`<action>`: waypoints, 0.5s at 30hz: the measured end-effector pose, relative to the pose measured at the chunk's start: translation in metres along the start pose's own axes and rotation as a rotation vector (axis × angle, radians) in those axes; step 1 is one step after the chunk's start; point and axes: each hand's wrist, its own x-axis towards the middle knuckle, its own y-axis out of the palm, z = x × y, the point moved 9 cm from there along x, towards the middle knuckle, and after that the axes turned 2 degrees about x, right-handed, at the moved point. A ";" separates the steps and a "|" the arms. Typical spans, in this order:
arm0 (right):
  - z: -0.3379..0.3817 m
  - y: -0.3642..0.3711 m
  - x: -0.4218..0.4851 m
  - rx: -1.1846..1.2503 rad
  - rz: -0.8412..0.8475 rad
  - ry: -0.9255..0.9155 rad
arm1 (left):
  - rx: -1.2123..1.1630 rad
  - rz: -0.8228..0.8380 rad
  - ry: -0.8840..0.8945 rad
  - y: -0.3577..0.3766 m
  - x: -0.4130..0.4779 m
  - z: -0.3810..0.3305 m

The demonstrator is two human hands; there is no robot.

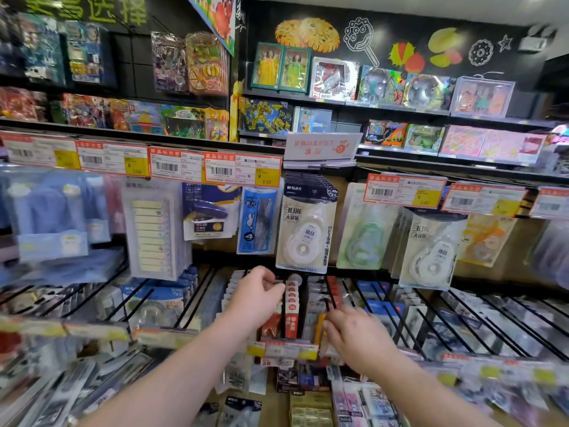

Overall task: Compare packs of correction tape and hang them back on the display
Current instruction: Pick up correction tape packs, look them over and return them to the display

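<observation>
fingers (271,286) of left hand (255,300) partly hidden among red packs (292,306), blue packs (52,217) at left edge blurred, price label (243,171) print unreadable

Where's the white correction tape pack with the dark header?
Head view, near centre: the white correction tape pack hangs between the blue rabbit pack and a green tape pack, just above the left hand.

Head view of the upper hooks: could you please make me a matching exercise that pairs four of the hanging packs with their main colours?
Things:
1 stapler pack
2 tab pack
3 tape pack under the white sign
4 next tape pack to its right

Colours:
A pale yellow
B pale green
C dark blue
D white

Pairs: 1-C; 2-A; 3-D; 4-B
</observation>
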 end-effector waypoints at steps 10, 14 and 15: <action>0.058 -0.015 -0.016 -0.175 -0.125 -0.073 | 0.859 0.047 0.516 -0.002 -0.056 0.001; 0.084 -0.010 -0.029 -0.148 -0.149 -0.127 | 0.813 0.029 0.601 -0.012 -0.079 0.013; 0.091 -0.008 -0.032 -0.147 -0.139 -0.132 | 0.793 0.022 0.612 -0.016 -0.084 0.016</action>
